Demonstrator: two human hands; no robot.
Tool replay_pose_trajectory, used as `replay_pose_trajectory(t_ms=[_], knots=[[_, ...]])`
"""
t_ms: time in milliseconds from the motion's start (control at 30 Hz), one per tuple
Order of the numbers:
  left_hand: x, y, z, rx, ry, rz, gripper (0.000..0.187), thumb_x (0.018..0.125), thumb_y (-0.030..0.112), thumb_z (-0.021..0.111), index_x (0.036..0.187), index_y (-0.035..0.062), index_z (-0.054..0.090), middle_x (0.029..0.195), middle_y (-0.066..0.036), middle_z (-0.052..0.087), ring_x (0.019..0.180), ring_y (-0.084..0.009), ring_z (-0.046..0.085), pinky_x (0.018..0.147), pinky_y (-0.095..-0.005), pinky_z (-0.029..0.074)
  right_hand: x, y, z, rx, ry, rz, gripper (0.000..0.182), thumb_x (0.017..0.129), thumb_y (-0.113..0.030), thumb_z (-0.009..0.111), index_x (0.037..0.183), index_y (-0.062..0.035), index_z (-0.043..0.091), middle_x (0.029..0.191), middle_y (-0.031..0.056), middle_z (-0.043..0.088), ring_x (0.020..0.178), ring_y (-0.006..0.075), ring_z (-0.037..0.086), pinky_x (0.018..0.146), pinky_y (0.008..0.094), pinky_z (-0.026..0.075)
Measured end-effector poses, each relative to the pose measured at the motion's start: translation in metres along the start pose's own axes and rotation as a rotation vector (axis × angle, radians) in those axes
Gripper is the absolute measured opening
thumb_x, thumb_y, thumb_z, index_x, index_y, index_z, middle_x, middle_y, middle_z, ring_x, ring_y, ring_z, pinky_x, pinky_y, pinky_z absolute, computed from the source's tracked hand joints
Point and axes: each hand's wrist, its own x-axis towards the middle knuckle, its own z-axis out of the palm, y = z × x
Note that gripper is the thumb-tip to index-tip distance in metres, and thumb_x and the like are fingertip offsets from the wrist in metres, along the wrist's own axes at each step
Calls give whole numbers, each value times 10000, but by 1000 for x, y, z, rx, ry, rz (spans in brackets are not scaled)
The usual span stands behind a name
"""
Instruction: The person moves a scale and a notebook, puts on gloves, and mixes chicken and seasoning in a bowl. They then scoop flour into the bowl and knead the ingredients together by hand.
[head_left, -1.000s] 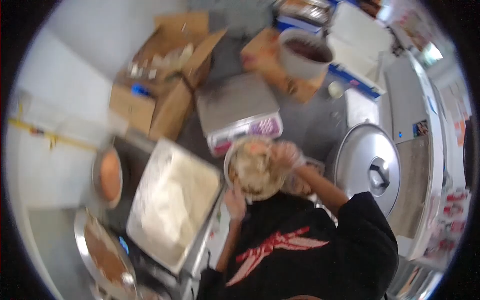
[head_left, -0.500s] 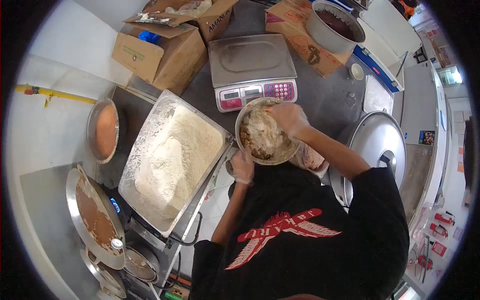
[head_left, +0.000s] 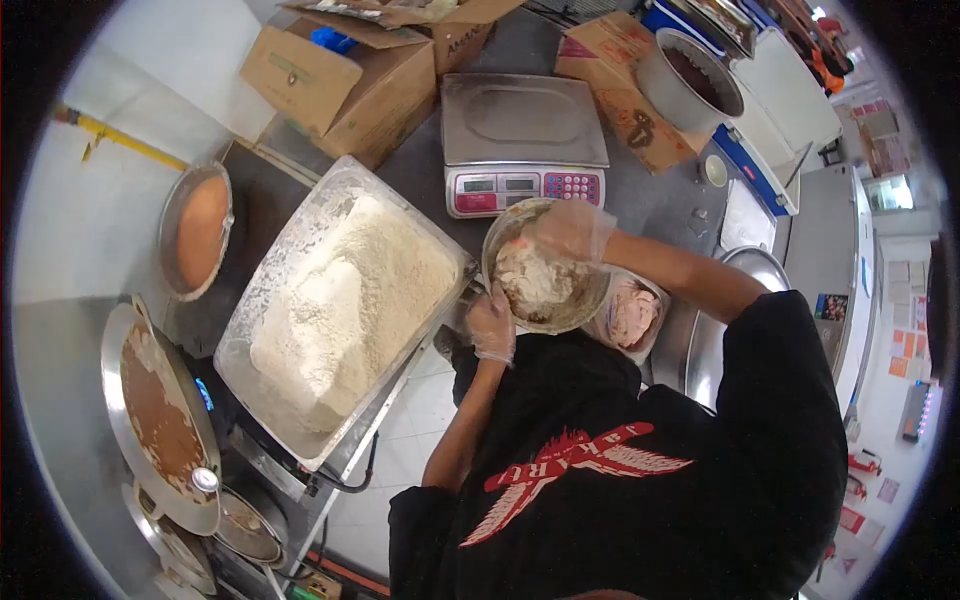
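A metal bowl (head_left: 558, 326) holds white flour over a brown, wet-looking mixture (head_left: 535, 278). My left hand (head_left: 490, 326), in a clear plastic glove, grips the bowl's near left rim. Inside the bowl, at its upper right, is my right hand (head_left: 572, 232), also gloved and slightly blurred. Its fingers are curled in, and a small orange-red bit shows beside them; what they hold is hidden. To the left stands a large clear tub (head_left: 228, 362) heaped with pale flour (head_left: 340, 290).
Behind the bowl sits a weighing scale (head_left: 525, 125). Cardboard boxes (head_left: 385, 105) and a round pan (head_left: 690, 80) stand farther back. A container of pale pink meat-like pieces (head_left: 632, 315) is right of the bowl, near a metal lid (head_left: 708, 345). Pans of brown contents (head_left: 160, 410) line the left.
The view has shifted a little. My right hand has moved within the bowl, and the pink pieces beside it show more fully. My left hand stays at the rim.
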Motion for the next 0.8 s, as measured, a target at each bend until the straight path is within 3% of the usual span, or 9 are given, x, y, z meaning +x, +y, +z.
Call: replay_pose_trajectory(t_ms=[100, 200, 300, 400, 467, 533, 567, 667, 800], knots=[[1, 19, -5, -107, 52, 18, 447, 999, 324, 519, 826, -82, 592, 752, -320, 588, 705, -474, 583, 659, -496, 444, 9, 4, -8, -101, -22, 107, 137, 799, -178, 659, 791, -58, 724, 796, 83, 719, 755, 312, 711, 629, 444, 561], [-2, 31, -7, -175, 120, 84, 436, 1005, 322, 512, 845, -74, 598, 751, -316, 592, 712, -478, 585, 667, -506, 446, 5, 12, 34, -181, -290, 253, 148, 849, -169, 617, 844, -61, 718, 847, 137, 717, 830, 293, 718, 634, 437, 567], [-1, 27, 0, -233, 156, 53, 413, 1012, 299, 505, 842, -64, 601, 742, -306, 595, 715, -480, 590, 663, -509, 447, -2, 39, 50, 49, -286, 225, 187, 841, -160, 608, 857, -13, 723, 845, 157, 718, 787, 341, 705, 629, 489, 541], [0, 20, 6, -209, 133, 26, 390, 1017, 268, 499, 828, -58, 602, 726, -294, 594, 699, -470, 595, 644, -497, 447, -21, 96, 137, 427, -246, 65, 199, 875, -142, 563, 855, -21, 721, 870, 182, 706, 818, 341, 687, 664, 464, 529], [1, 18, 6, -192, 137, 41, 379, 1018, 251, 497, 821, -56, 602, 716, -287, 594, 682, -459, 594, 634, -490, 447, -12, 43, 66, 350, -458, 385, 270, 911, -227, 555, 893, -1, 701, 893, 196, 699, 734, 329, 635, 662, 455, 497], [1, 19, 5, -198, 151, 89, 373, 1019, 238, 495, 815, -56, 603, 709, -282, 594, 665, -448, 591, 629, -487, 447, -20, 27, 64, 310, -585, 465, 322, 926, -284, 554, 930, 9, 688, 910, 203, 695, 712, 315, 616, 671, 445, 486], [2, 19, 5, -191, 159, 105, 375, 1018, 239, 496, 816, -59, 602, 710, -282, 595, 664, -445, 592, 633, -487, 448, -34, 42, 103, 307, -600, 382, 334, 924, -299, 557, 948, 8, 686, 916, 203, 695, 732, 307, 624, 681, 441, 492], [4, 16, 5, -187, 158, 121, 381, 1017, 242, 496, 826, -69, 607, 713, -287, 596, 664, -444, 593, 643, -488, 450, -50, 38, 153, 395, -382, 279, 327, 919, -293, 557, 975, 2, 685, 917, 206, 695, 775, 295, 641, 718, 433, 505], [0, 17, 5, -265, 112, 107, 392, 1020, 253, 485, 862, -78, 624, 718, -301, 594, 660, -463, 590, 637, -489, 455, -51, -2, 180, 504, -161, 395, 318, 895, -281, 574, 963, 10, 683, 909, 214, 688, 840, 322, 651, 771, 446, 506]])
